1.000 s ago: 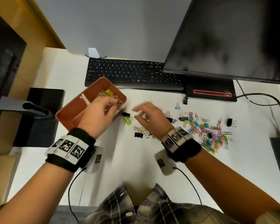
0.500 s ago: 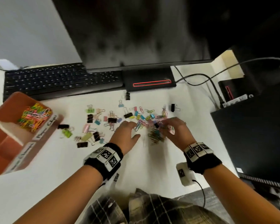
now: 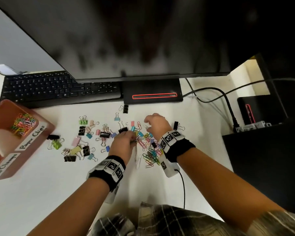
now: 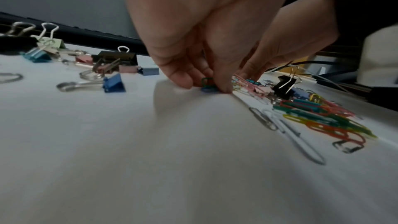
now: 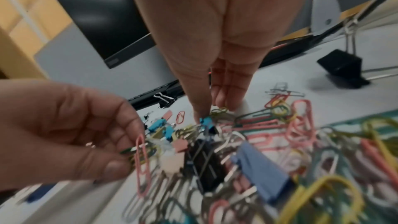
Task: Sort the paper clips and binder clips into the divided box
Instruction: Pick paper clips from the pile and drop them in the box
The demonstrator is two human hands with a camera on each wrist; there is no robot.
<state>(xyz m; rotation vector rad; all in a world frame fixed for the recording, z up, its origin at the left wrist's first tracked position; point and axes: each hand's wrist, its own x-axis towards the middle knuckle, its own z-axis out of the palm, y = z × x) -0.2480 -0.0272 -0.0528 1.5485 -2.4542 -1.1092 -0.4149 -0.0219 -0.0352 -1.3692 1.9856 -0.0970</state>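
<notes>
Mixed paper clips and binder clips lie scattered on the white desk. My left hand is down at the pile's left edge and pinches a few paper clips, among them a pink paper clip. My right hand reaches to the pile's far side, where thumb and fingers close on a thin paper clip. The orange divided box stands at the left. Its far compartment holds coloured paper clips. Labels on its side read "Paper Clips" and "Paper Clamps".
A black keyboard and the monitor base bound the back of the desk, under a large monitor. Cables run at the back right. A black case blocks the right side.
My left hand left the box and came over to the pile, where it now pinches clips. My right hand moved to the pile's far side. The view swung right.
</notes>
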